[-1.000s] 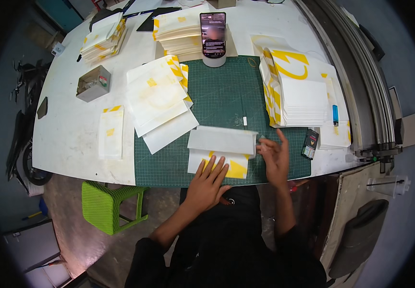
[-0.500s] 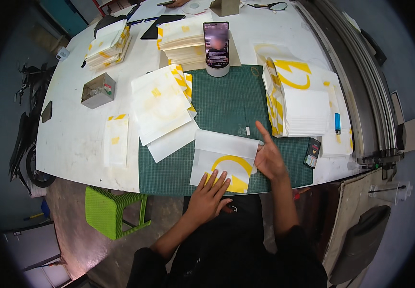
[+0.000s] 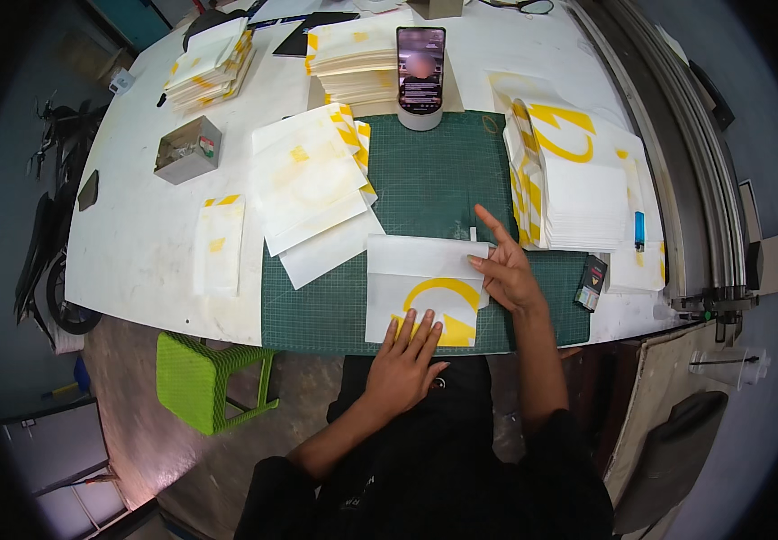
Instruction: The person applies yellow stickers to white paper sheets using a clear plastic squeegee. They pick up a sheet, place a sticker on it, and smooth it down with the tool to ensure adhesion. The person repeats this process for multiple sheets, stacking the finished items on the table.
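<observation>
White paper bag (image 3: 425, 288) with a yellow arc print lies flat on the green cutting mat (image 3: 425, 171), at the near edge, right in front of me. Top part of the bag looks folded down into a plain white band across it.

My left hand (image 3: 404, 360) is flat on the bag's near edge, fingers spread, palm down, pinning it. Holding nothing, just pressing.

My right hand (image 3: 504, 270) sits at the bag's right edge, by the band. Index finger is stretched out away from me, other fingers loosely curled onto the paper. No grip on anything that I can see.

Step, as I read it: creasing the fold on this bag, left hand as the clamp, right hand working the fold line.

Next move probably needs firm pressure along the band with the bag kept square, so the left hand shouldn't lift.

Around it: tall stack of printed bags (image 3: 569, 180) just right of my right hand, loose pile of bags (image 3: 312, 184) on the mat's left, phone on a stand (image 3: 420, 67) at the mat's far edge.
</observation>
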Tool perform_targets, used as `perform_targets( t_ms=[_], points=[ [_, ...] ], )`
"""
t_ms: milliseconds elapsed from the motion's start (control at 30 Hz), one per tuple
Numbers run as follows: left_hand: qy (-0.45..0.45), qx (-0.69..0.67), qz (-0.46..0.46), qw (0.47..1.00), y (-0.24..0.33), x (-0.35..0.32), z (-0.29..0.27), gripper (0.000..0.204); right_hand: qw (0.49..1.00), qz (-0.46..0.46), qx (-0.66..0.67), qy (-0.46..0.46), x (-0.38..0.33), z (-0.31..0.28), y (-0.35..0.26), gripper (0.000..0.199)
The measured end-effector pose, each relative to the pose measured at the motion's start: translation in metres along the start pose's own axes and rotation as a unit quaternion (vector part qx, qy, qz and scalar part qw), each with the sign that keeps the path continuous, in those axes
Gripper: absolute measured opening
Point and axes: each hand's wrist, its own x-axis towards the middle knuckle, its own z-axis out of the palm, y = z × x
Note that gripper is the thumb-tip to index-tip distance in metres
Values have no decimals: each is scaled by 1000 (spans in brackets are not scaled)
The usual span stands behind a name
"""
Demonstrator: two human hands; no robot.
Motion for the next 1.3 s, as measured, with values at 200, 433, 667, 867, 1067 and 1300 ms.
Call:
perform_targets(
  t_ms=[200,433,667,867,1067,1300],
  points=[
    [6,42,18,999,-8,4,-2,60,994,38,-34,94,17,6,7,71],
    [1,77,42,996,-43,42,-25,68,902,-40,-342,262,-12,14,17,52],
    [-80,58,69,993,-76,76,-38,118,623,-190,-754,84,-60,78,58,46],
    [-71,94,61,991,-78,77,-37,130,549,-117,-827,23,-9,43,48,72],
    [-80,74,22,994,-91,84,-45,153,551,-102,-827,31,-5,29,33,84],
    [-93,91,2,992,-82,87,-49,155,542,-106,-833,-24,18,64,63,73]
  ],
)
